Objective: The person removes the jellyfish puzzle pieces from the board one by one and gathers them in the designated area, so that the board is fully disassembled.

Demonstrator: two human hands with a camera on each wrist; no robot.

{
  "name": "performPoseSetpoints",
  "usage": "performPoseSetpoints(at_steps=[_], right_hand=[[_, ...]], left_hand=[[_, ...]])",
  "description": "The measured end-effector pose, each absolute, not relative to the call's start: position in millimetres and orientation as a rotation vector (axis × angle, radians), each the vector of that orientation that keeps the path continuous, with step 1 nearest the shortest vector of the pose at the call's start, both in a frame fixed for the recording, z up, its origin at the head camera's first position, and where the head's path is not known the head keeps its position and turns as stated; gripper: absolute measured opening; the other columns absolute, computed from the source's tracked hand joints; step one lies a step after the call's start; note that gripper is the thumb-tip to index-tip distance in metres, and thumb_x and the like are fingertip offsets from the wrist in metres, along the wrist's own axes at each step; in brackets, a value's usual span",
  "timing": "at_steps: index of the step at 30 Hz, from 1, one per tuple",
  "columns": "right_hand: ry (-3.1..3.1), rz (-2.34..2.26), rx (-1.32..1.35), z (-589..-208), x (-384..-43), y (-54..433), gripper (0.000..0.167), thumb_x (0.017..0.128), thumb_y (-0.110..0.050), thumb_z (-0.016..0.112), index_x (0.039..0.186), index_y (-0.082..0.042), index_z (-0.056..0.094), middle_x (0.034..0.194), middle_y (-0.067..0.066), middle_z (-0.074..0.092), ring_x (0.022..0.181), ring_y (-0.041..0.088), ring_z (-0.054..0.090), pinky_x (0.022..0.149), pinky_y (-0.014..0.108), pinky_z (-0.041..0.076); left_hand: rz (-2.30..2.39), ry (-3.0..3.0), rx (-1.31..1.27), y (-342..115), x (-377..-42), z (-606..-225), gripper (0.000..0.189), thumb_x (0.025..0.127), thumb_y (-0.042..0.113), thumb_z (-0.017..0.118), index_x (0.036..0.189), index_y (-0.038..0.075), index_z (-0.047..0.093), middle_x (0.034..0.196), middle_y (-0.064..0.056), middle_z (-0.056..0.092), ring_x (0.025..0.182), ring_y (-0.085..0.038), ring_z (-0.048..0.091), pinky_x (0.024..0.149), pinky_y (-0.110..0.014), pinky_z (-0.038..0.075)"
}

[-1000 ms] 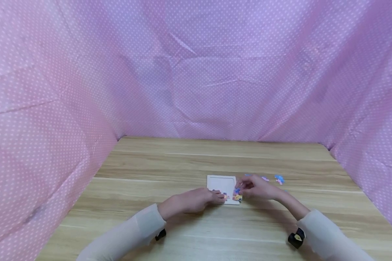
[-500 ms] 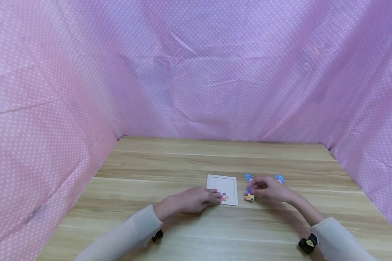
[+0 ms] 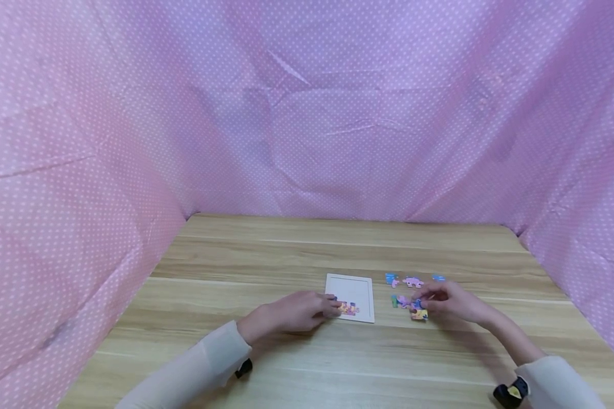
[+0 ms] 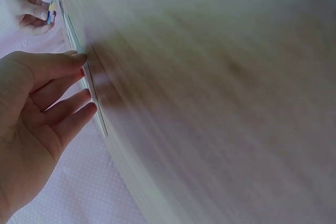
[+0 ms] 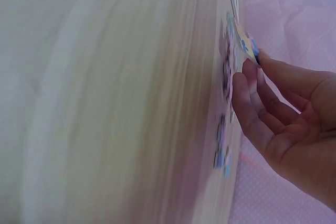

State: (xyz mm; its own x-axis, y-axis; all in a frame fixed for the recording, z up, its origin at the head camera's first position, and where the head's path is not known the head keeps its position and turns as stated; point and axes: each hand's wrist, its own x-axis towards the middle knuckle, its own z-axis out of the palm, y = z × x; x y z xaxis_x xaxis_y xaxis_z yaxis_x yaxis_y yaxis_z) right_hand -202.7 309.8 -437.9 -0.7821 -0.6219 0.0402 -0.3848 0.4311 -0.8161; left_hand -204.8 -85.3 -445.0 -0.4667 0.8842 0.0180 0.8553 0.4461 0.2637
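A white puzzle tray (image 3: 355, 287) lies on the wooden table, with joined puzzle pieces (image 3: 349, 308) along its lower left part. My left hand (image 3: 301, 311) is at the tray's left edge, its fingertips on or right by the rim; in the left wrist view the fingers are loosely extended. To the right of the tray, my right hand (image 3: 457, 304) pinches a yellow and blue puzzle piece (image 5: 248, 45) between thumb and fingers. In the right wrist view that piece is tilted and held above the table. Part of it is hidden by the fingertips.
Loose pieces lie right of the tray: a blue and pink one (image 3: 391, 279), a pink one (image 3: 413, 282), a blue one (image 3: 438, 278) and a green and pink one (image 3: 400, 301). A pink dotted curtain (image 3: 307, 142) encloses the wooden table (image 3: 266, 250).
My right hand has moved right from the tray, carrying the puzzle piece past the loose ones. The left hand has drawn back slightly left, uncovering more of the pieces in the tray.
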Motion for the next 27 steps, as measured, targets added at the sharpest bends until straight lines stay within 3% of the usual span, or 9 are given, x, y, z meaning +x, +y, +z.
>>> performPoseSetpoints(at_steps=[11, 27], right_hand=[[2.366, -1.338, -0.729, -444, -191, 333, 0.018, 0.096, 0.002, 0.062, 0.108, 0.016, 0.066, 0.099, 0.02, 0.07, 0.083, 0.005, 0.067, 0.068, 0.028, 0.06], [2.514, -1.215, -0.704, -449, -184, 352, 0.01, 0.091, 0.004, 0.068, 0.099, 0.011, 0.071, 0.094, 0.017, 0.072, 0.076, 0.001, 0.063, 0.061, 0.023, 0.056]], left_hand=[[0.45, 2.555, 1.536, -86, -203, -444, 0.034, 0.102, 0.002, 0.055, 0.132, 0.013, 0.068, 0.139, -0.003, 0.058, 0.131, -0.019, 0.053, 0.11, -0.027, 0.038], [0.471, 2.544, 1.548, -86, -204, -444, 0.033, 0.101, 0.001, 0.056, 0.131, 0.01, 0.068, 0.137, -0.004, 0.059, 0.131, -0.019, 0.053, 0.11, -0.026, 0.037]])
